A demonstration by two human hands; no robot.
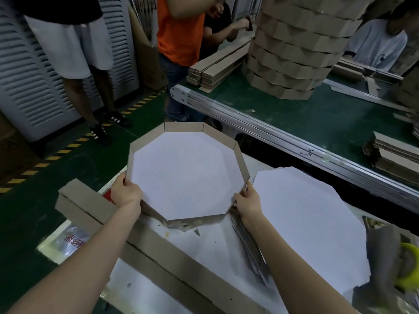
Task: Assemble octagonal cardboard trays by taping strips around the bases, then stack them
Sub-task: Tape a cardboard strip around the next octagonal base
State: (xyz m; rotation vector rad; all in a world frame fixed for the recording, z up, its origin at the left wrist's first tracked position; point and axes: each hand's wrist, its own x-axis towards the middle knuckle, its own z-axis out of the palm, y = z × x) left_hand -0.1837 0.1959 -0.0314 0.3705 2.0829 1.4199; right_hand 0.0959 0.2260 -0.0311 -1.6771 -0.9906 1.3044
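Note:
An octagonal tray [184, 175] with a white base and a brown cardboard strip wall stands in the middle of the white work table. The strip runs around the far and side edges; the near edge shows no wall. My left hand [125, 192] grips the strip end at the tray's left side. My right hand [246, 200] pinches the other strip end at the right side. A pile of flat white octagonal bases [308, 223] lies to the right. A tall stack of finished trays [292, 46] stands on the green table behind.
Long brown cardboard strips [145, 243] lie along the table's left edge under my left arm. More strip bundles [217, 66] sit on the green table. A tape dispenser [405, 266] is at the right edge. Several people stand at the back and left.

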